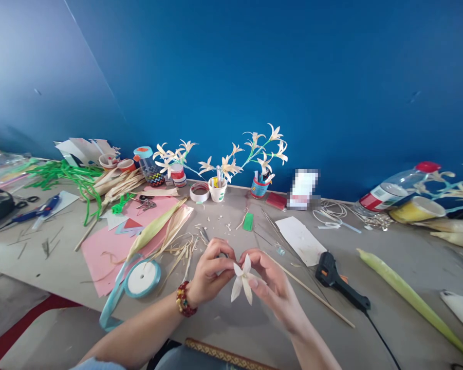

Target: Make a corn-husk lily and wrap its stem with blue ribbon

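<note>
Head view: white flower (244, 275), back hidden, in right hand (274, 288).

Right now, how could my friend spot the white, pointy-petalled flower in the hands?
Find the big blue wall, then the grey table below. At its near side, between the left hand, with its red beaded bracelet, and the right hand, is the white flower with four pointed petals. It alone is held; the cream flowers on green stems are by the wall.
</note>
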`<state>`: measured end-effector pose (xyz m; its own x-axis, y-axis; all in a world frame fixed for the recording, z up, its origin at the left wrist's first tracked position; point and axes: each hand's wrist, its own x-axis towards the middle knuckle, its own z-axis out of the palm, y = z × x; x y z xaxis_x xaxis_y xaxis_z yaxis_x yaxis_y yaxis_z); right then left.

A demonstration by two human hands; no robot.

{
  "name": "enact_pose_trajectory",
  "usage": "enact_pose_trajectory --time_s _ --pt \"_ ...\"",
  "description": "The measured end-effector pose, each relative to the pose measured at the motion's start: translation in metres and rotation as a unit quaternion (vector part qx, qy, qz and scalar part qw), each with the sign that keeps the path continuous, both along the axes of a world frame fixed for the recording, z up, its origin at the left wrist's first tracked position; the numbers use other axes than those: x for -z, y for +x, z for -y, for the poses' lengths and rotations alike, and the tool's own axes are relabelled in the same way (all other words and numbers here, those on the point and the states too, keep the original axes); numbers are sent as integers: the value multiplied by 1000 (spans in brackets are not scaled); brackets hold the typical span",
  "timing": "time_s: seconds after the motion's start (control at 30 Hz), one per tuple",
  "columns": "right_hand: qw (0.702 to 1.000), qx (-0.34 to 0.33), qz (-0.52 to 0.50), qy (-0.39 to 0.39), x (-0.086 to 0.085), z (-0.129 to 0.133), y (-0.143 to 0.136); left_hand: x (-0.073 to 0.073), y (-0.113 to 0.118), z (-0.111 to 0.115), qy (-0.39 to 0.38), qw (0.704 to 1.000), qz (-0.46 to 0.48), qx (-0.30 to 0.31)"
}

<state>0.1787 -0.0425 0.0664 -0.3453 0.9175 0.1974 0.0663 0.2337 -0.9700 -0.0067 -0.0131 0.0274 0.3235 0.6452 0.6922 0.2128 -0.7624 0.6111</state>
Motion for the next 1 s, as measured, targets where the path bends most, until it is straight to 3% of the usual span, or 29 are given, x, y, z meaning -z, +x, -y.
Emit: enact_pose_trajectory --time_s 0.23,0.37,0.43,0.57,0.7,1.0 --pt "999 3 -45 -8 7 -3 3 -1 0 0 -31 999 28 7" --pt "991 80 -101 -32 16 -6 5 3 1 -1 -101 991 85 24" --pt "990 95 -87 -58 18 -8 3 7 3 -3 -172 974 143 38" --pt "994 68 -58 -66 23 -9 -8 18 7 -5 -322 909 257 56" --pt "995 65 -65 -41 30 -6 -18 23 8 -4 -381 873 296 72" --pt "994 71 -63 -50 40 -6 -22 9 9 -3 -320 907 267 60"
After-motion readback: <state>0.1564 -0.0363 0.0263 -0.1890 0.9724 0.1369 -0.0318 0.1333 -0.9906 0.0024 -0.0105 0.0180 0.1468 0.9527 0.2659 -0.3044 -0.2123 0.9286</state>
